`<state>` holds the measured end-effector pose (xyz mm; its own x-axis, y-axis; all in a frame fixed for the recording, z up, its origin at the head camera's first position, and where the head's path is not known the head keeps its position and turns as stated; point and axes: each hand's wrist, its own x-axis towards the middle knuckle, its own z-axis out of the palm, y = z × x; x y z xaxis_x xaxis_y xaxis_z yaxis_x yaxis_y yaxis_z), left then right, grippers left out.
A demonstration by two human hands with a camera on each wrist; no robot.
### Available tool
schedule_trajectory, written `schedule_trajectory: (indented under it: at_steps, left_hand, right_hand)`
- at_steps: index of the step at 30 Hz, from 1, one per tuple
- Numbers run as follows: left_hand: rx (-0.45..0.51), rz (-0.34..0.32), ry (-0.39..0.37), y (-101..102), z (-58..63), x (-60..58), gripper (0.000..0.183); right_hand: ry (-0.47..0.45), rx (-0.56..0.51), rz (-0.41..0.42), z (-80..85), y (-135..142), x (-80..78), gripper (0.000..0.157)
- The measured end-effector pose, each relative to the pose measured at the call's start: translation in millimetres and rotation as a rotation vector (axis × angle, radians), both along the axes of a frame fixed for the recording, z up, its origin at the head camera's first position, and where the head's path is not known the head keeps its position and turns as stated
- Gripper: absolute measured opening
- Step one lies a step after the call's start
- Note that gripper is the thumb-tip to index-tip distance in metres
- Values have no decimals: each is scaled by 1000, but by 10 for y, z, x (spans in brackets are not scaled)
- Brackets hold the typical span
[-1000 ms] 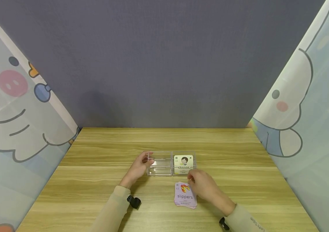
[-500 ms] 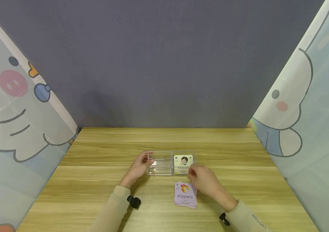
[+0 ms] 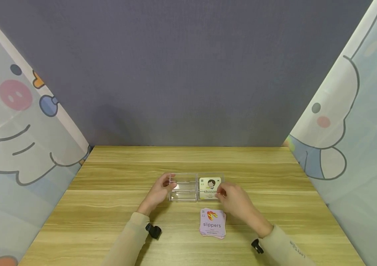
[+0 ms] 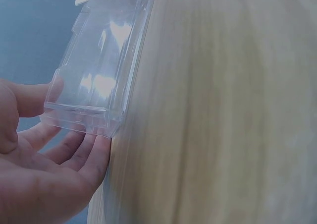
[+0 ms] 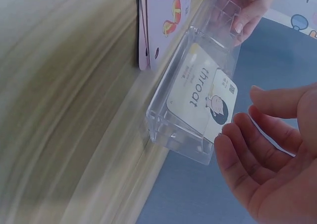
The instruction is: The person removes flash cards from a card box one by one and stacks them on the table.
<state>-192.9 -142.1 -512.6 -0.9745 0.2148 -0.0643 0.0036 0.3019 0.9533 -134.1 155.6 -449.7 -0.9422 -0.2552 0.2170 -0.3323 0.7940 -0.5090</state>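
Observation:
On the table stands a clear plastic box (image 3: 183,196) split into compartments. My left hand (image 3: 158,193) grips its left end; in the left wrist view the thumb lies on the wall and the fingers (image 4: 85,149) reach under the end. The right side holds a pale yellow card (image 3: 210,184) reading "throat", tilted in the right wrist view. My right hand (image 3: 236,204) hovers at the box's right front corner, fingers (image 5: 237,169) loosely bent, thumb apart, nothing between them. Nearer me lies a small stack of purple cards (image 3: 212,224), "slippers" on top.
The wood-grain table (image 3: 122,166) runs back to a dark grey panel (image 3: 188,81). Cartoon-printed curtains (image 3: 35,155) hang on both sides. The left half of the box shows no cards.
My right hand has moved slightly up and away from the purple stack, to the box's right front corner. The left hand, box and cards stay where they were.

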Motion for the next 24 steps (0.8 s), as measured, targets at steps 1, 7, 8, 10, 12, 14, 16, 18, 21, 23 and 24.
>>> schedule_trajectory:
  at_steps: [1,7,8,10,12,14,16,18,21,23,24]
  left_hand:
    - [-2,1,2,-1,3,1,43]
    - [1,6,5,7,21,7,42]
    - [4,5,2,10,24,8,42]
    - [11,4,0,14,28,9,42]
    - [17,4,1,19,32,11,42]
    - [19,7,-1,21,32,11,42]
    - [17,6,3,21,29,11,43]
    - [14,5,6,22,28,11,43]
    - [8,4,11,24,25,13,43]
    - [1,3,17,27,25,16,42]
    - [-2,4,16,27,27,18,42]
  right_hand:
    - [7,-1,1,6,-1,-7,16]
    - [31,-4,-6,19,11,-47,16]
    - [35,-4,-9,19,14,-54,17]
    - [43,-9,-11,19,19,-64,17]
    - [48,-14,-13,19,22,-75,17]
    - [54,-16,-15,19,24,-80,17]
    - [58,-19,-21,18,26,-83,17]
    - [57,-25,-28,17,28,-86,16]
    - [57,-40,-40,13,32,-89,14]
    - [61,-47,-45,7,33,-91,13]
    - [62,-48,-49,5,34,-90,12]
